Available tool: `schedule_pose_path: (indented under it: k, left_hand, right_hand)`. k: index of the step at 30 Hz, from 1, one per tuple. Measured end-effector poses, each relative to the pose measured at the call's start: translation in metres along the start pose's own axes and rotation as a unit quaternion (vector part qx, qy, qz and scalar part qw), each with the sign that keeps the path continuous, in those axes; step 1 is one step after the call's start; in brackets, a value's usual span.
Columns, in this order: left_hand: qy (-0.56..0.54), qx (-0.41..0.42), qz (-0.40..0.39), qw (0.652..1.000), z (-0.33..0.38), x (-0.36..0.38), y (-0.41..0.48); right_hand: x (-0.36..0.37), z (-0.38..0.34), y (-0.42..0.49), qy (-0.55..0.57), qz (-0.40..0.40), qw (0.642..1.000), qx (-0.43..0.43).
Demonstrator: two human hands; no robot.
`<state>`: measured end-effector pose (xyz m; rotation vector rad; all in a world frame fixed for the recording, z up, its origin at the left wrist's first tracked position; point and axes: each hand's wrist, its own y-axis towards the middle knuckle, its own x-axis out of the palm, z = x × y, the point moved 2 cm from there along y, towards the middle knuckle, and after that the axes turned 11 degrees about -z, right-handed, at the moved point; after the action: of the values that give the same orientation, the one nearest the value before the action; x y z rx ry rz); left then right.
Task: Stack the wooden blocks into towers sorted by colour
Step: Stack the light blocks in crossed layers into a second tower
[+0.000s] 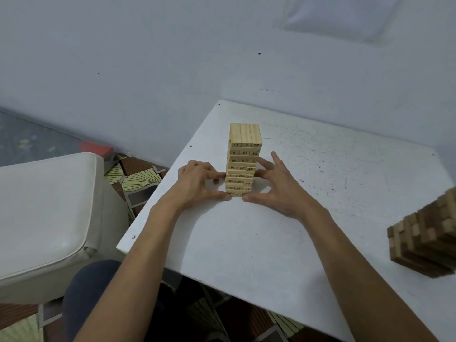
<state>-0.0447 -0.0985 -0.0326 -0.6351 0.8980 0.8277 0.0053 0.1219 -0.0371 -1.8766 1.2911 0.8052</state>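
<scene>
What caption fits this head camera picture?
Left hand and right hand steady a pale block tower on a white table.

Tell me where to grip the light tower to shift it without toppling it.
Grip the light tower low, near its base, squeezing its left and right faces from both sides, where the left hand and right hand touch it. It is a tall, narrow stack of separate blocks, so a high grip would probably tip it.
</scene>
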Motion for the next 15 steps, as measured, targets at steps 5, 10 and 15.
schedule_pose_path:
  k: [5,10,15]
  left_hand:
    - [-0.004,0.015,-0.008,1.000,0.016,0.002,0.020]
    - [-0.009,0.033,-0.023,0.999,0.029,0.004,0.041]
    - [-0.006,0.055,-0.032,0.998,0.038,0.006,0.063]
  right_hand:
    - [-0.008,0.021,-0.003,0.022,0.020,1.000,0.008]
    - [-0.018,0.038,-0.004,0.009,0.039,0.999,0.028]
    - [-0.027,0.053,-0.004,0.014,0.056,0.997,0.041]
